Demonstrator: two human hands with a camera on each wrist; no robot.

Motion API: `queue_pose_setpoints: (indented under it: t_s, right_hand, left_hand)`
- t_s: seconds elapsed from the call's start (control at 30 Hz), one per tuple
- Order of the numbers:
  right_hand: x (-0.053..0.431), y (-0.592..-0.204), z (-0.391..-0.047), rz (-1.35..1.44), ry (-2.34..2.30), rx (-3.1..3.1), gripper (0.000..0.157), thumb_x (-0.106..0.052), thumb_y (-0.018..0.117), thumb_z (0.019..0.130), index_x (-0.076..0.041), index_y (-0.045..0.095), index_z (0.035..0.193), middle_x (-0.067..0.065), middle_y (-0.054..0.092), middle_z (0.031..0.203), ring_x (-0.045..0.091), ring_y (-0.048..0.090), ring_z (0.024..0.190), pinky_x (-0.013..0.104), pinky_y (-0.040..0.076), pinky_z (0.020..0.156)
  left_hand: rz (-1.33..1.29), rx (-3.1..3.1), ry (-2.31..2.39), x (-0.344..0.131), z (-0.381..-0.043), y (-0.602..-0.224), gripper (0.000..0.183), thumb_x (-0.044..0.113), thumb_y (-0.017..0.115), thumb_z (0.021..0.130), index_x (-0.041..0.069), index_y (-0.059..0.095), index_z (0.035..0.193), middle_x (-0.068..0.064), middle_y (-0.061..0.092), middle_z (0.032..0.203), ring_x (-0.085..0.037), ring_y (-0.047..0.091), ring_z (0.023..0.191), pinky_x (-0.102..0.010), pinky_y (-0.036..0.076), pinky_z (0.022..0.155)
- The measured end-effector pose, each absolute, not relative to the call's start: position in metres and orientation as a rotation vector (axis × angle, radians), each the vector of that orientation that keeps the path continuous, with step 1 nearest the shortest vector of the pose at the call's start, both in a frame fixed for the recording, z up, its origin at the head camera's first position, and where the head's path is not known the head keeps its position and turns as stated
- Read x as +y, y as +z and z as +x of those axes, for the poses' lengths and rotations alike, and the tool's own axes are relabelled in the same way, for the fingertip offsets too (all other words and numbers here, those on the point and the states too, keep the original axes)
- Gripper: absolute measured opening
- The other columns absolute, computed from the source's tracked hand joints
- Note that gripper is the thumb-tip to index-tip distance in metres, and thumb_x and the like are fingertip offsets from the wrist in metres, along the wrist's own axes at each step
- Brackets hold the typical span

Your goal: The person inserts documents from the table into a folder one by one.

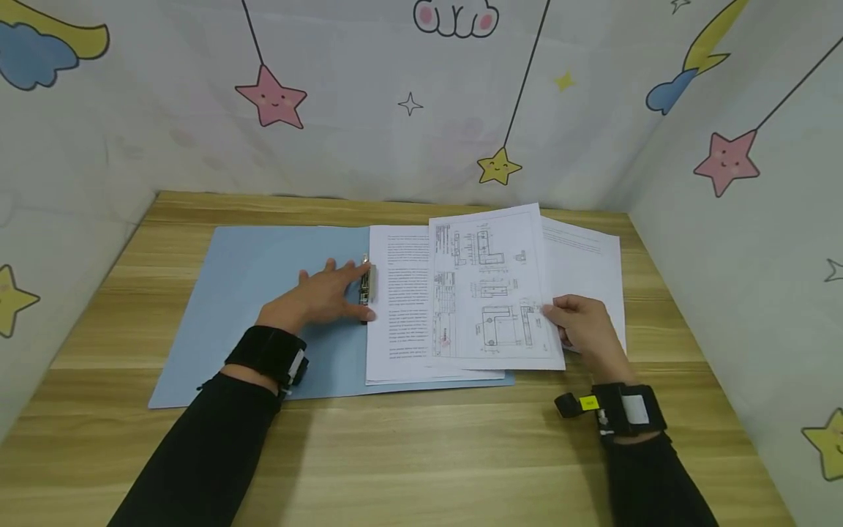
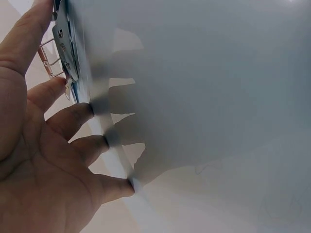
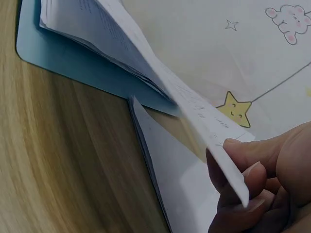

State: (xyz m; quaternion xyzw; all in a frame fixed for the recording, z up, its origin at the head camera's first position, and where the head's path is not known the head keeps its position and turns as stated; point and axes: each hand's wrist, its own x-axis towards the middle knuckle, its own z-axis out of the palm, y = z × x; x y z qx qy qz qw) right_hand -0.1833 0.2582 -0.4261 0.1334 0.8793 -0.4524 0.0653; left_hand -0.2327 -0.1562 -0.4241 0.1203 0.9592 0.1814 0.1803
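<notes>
A blue folder (image 1: 276, 249) lies spread out on the table, with a stack of printed pages (image 1: 398, 307) on its right half. Along the fold is a metal clip (image 1: 371, 285), seen close up as the clip mechanism (image 2: 64, 41) in the left wrist view. My left hand (image 1: 323, 296) rests with spread fingers on the folder, fingertips and thumb at the clip. Between thumb and fingers my right hand (image 1: 586, 329) pinches the right edge of a drawing sheet (image 1: 487, 293), raised over the pages in the right wrist view.
Another pile of printed paper (image 1: 593, 256) lies on the wooden table (image 1: 421, 454) at the right, partly under the drawing sheet. White cloth walls (image 1: 369, 132) with cartoon stars stand behind the table and on both sides.
</notes>
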Motion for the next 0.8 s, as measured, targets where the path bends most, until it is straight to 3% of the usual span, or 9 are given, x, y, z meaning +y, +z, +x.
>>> queue_pose_setpoints:
  t_s: [0.33,0.6,0.8]
  right_hand:
    - [0.229,-0.428,-0.189,0.276,-1.175,2.849,0.033,-0.041,0.058,0.081,-0.011,0.065,0.092,0.009,0.064,0.079,0.018,0.054,0.060,0.045,0.050,0.044]
    - [0.205,-0.429,-0.189,0.183,-1.104,2.847,0.030,-0.035,0.056,0.083,-0.009,0.065,0.095,0.010,0.065,0.083,0.020,0.056,0.066,0.030,0.047,0.052]
    - [0.192,-0.431,-0.190,0.165,-1.114,2.821,0.029,-0.036,0.056,0.083,-0.010,0.065,0.093,0.009,0.066,0.081,0.019,0.056,0.065,0.030,0.047,0.051]
  left_hand:
    - [0.337,2.706,0.506,-0.157,-0.232,-0.423,0.103,0.070,0.061,0.057,0.030,0.019,0.142,-0.013,0.018,0.152,-0.041,0.001,0.135,-0.075,0.002,0.100]
    - [0.332,2.695,0.516,-0.158,-0.233,-0.423,0.103,0.070,0.061,0.056,0.031,0.018,0.142,-0.012,0.017,0.152,-0.040,0.000,0.136,-0.074,0.000,0.101]
    - [0.328,2.699,0.525,-0.157,-0.233,-0.423,0.103,0.070,0.062,0.056,0.030,0.020,0.142,-0.012,0.017,0.152,-0.040,0.001,0.136,-0.075,0.000,0.101]
